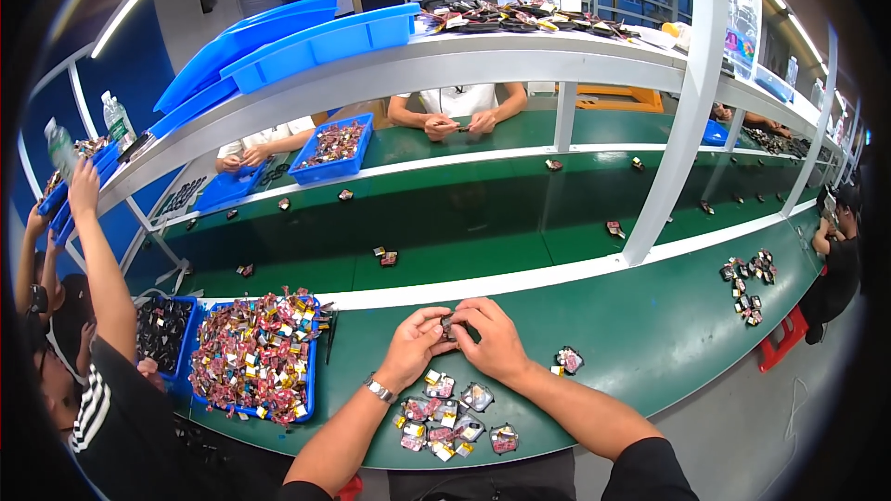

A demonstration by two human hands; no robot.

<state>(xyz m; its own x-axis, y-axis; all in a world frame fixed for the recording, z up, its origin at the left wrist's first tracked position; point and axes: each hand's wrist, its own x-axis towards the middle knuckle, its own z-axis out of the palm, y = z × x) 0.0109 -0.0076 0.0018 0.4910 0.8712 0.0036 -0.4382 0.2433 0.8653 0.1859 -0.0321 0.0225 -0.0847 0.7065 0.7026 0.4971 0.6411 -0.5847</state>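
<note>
My left hand and my right hand meet over the green bench, fingers closed together on a small dark electronic part. Fingers cover most of it, so its exact kind does not show. Between my forearms lies a loose group of small electronic assemblies, dark-framed with pink, white and yellow pieces. Another such assembly rests just right of my right wrist. To the left stands a blue tray heaped with small pink, white and yellow wired parts. A thin black tool lies beside its right edge.
A second blue tray of black parts adjoins on the left, near a person reaching up. Beyond a white rail, a green conveyor carries scattered assemblies. A shelf with blue trays spans overhead. More assemblies sit far right.
</note>
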